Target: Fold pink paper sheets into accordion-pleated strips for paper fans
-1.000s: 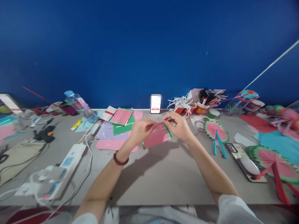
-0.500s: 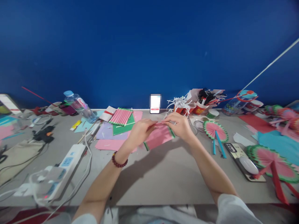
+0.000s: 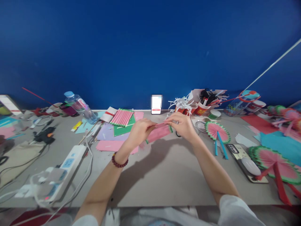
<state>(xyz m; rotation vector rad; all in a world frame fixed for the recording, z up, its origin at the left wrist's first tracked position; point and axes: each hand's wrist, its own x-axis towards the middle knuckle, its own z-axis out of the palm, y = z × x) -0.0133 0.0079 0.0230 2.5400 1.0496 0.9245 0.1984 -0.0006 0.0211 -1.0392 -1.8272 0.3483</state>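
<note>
A sheet of pink paper (image 3: 159, 133) with green strips along its two short edges is held just above the table, between both hands. My left hand (image 3: 142, 131) pinches its far left part, and a dark red bead bracelet (image 3: 120, 160) circles that wrist. My right hand (image 3: 180, 124) pinches the far right part between thumb and fingers. Behind my left hand, a pleated pink paper (image 3: 122, 117) with green edges lies on a green sheet (image 3: 128, 128). Part of a dark scissors-like ring (image 3: 178, 134) shows under my right hand.
A phone (image 3: 156, 104) leans against the blue wall. Watermelon-patterned paper fans (image 3: 217, 131) and a phone with a white mouse (image 3: 250, 166) on it lie at right. A power strip (image 3: 68, 169), cables and a tilted water bottle (image 3: 81, 106) are at left.
The hanging part of the pink paper looks shorter now, its near edge raised towards my fingers. Both hands have stayed nearly in place, still pinching it.
</note>
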